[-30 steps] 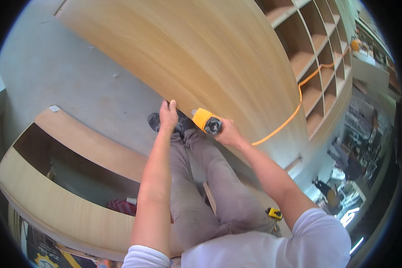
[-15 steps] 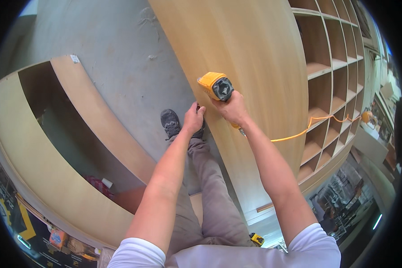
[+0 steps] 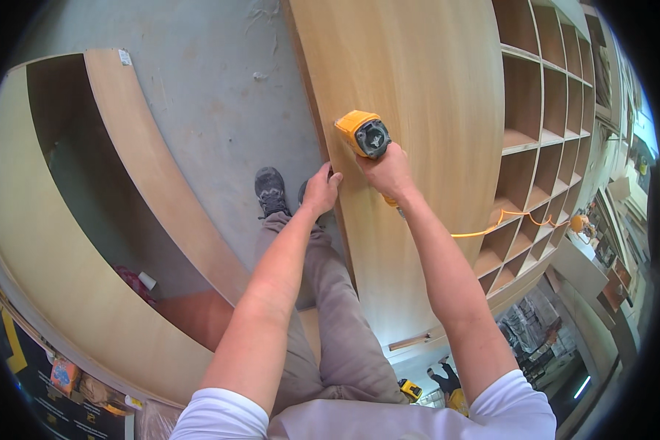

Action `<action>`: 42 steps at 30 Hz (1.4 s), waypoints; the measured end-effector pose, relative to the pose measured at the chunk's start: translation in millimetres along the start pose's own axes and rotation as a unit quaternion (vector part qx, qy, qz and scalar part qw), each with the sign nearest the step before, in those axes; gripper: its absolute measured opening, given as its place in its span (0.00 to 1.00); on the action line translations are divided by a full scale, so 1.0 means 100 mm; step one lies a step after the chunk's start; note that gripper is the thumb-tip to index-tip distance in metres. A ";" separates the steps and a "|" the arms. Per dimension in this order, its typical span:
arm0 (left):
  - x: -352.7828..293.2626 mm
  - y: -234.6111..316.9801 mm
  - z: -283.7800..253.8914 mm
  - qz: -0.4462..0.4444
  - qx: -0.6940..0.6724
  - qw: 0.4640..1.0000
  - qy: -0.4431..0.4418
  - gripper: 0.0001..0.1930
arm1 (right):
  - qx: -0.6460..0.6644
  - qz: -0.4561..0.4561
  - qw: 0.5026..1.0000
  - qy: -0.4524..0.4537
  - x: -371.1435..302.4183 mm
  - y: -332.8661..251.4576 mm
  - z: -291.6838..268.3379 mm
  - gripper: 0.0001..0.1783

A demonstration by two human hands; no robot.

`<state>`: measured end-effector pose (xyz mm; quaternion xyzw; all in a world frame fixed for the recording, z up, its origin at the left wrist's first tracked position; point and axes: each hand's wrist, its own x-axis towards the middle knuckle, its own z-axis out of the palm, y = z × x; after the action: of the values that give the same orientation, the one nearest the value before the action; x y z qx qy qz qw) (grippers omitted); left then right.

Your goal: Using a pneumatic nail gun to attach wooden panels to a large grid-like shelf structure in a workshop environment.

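Observation:
My right hand [image 3: 387, 172] is closed around the handle of a yellow-and-black air nail gun [image 3: 364, 133]. The gun is over the long edge of a large pale wooden panel [image 3: 418, 95], its nose hidden beneath its body. Just nearer to me, my left hand [image 3: 321, 188] is closed at that same edge, with its thumb towards the panel's top face. A small dark bit shows between thumb and fingers, too small to name. From the gun, an orange air hose [image 3: 471, 234] runs right across the panel.
Right of the panel stands an open grid of wooden compartments [image 3: 522, 103]. A long, hollow wooden carcass [image 3: 143, 154] lies to my left on the grey floor [image 3: 205, 95]. A yellow-and-black tape measure [image 3: 411, 389] is at my waist. Near the bottom, another person [image 3: 447, 378] is partly visible.
The whole view has shifted, and more of the panel's dark side edge shows. Both hands stay by that edge, the nail gun still in my right hand.

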<state>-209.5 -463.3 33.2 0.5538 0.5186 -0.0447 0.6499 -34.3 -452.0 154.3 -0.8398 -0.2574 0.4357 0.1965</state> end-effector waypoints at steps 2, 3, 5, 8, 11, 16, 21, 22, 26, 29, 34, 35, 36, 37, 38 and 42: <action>-0.01 -0.01 0.02 -0.001 0.007 1.000 0.000 0.23 | -0.068 0.005 0.998 -0.017 0.00 -0.04 -0.02 0.13; 0.00 0.00 0.03 -0.006 -0.002 1.000 -0.002 0.23 | -0.069 0.005 0.997 -0.018 0.00 -0.04 -0.02 0.13; 0.04 0.00 0.02 -0.011 -0.011 1.000 -0.003 0.23 | -0.081 -0.046 0.995 0.031 -0.02 -0.04 0.00 0.12; -0.02 0.01 0.08 -0.007 0.030 0.999 -0.023 0.23 | -0.063 -0.020 0.998 -0.015 -0.03 0.07 -0.06 0.17; 0.10 -0.03 0.03 -0.002 0.002 1.000 -0.012 0.24 | 0.057 -0.061 0.995 0.058 -0.36 0.42 0.07 0.16; 0.08 -0.11 0.05 0.014 0.018 1.000 0.000 0.24 | 0.042 0.071 0.996 0.028 -1.17 0.90 0.09 0.14; 0.09 -0.09 0.04 0.016 0.025 1.000 -0.007 0.24 | 0.088 0.142 0.985 0.030 -1.57 1.22 0.28 0.13; 0.09 -0.07 0.04 0.014 0.021 1.000 -0.012 0.23 | 0.093 0.146 0.985 0.030 -1.58 1.21 0.29 0.13; 0.06 -0.02 0.06 0.022 0.032 0.999 -0.009 0.22 | 0.079 0.083 0.992 0.049 -1.53 1.21 0.33 0.14; 0.09 -0.02 0.04 0.013 0.048 0.999 -0.012 0.22 | 0.079 0.070 0.993 0.049 -1.49 1.26 0.40 0.15; 0.11 -0.03 0.04 0.029 0.059 0.998 -0.009 0.22 | 0.025 0.045 0.997 0.052 -1.48 1.23 0.44 0.19; 0.12 -0.02 0.04 0.033 0.063 0.997 -0.012 0.22 | 0.031 0.048 0.997 0.053 -1.48 1.22 0.44 0.20; 0.11 -0.03 0.04 0.036 0.057 0.998 -0.015 0.22 | 0.039 0.052 0.996 0.054 -1.50 1.24 0.44 0.22; 0.10 -0.03 0.06 0.039 0.050 0.998 -0.018 0.22 | 0.043 0.055 0.996 0.059 -1.53 1.26 0.44 0.22; 0.10 -0.04 0.10 0.041 0.054 0.997 -0.023 0.22 | 0.063 0.053 0.994 0.071 -1.58 1.28 0.45 0.22; 0.06 -0.13 0.07 0.007 0.018 1.000 -0.008 0.26 | 0.104 0.055 0.990 0.072 -2.09 1.25 0.40 0.22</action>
<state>-210.8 -470.5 18.5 0.5686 0.5083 -0.0538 0.6445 -137.2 -672.9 194.8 -0.8565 -0.1494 0.4092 0.2769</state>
